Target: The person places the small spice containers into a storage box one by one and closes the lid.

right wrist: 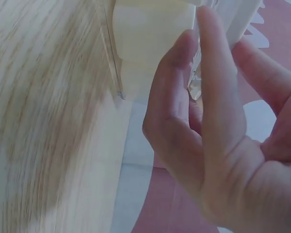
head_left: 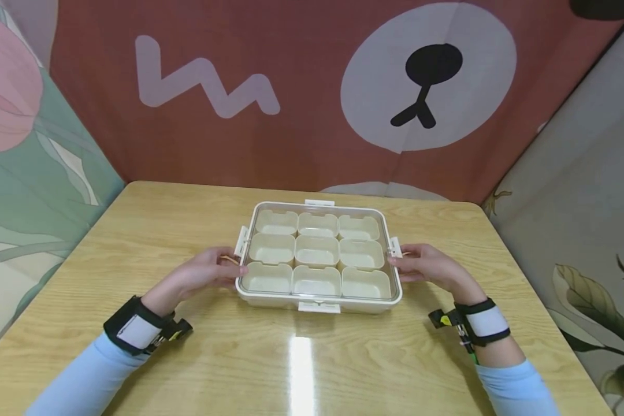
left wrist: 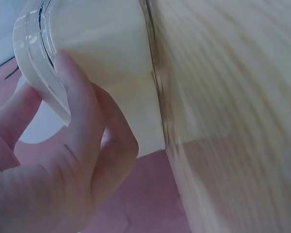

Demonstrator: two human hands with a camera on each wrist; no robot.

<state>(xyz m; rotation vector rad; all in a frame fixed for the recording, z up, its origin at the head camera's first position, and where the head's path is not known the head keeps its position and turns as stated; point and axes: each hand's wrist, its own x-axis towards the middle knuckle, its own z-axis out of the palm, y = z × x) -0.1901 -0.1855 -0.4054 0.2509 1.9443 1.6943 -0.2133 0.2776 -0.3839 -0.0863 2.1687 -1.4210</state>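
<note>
A cream rectangular storage box [head_left: 275, 302] with a see-through lid lies flat on the wooden table [head_left: 213, 358]. Under the lid, several cream cups [head_left: 317, 249] sit in rows. My left hand [head_left: 213, 267] grips the box's left end, thumb at the lid's rim, fingers below the left latch [head_left: 241, 241]. At the opposite end, my right hand [head_left: 426, 266] holds the box, its thumb by the right latch [head_left: 395, 247]. Both wrist views show fingertips right at the rim and the cream side wall [left wrist: 111, 48]. The front latch [head_left: 319, 307] sticks out from the long side.
Behind the table hangs a reddish-brown cloth [head_left: 301, 144] with a printed bear's face. Patterned cloths, a green one [head_left: 47, 167] and a grey one [head_left: 577, 173], flank the left and right edges. Wood surface surrounds the box.
</note>
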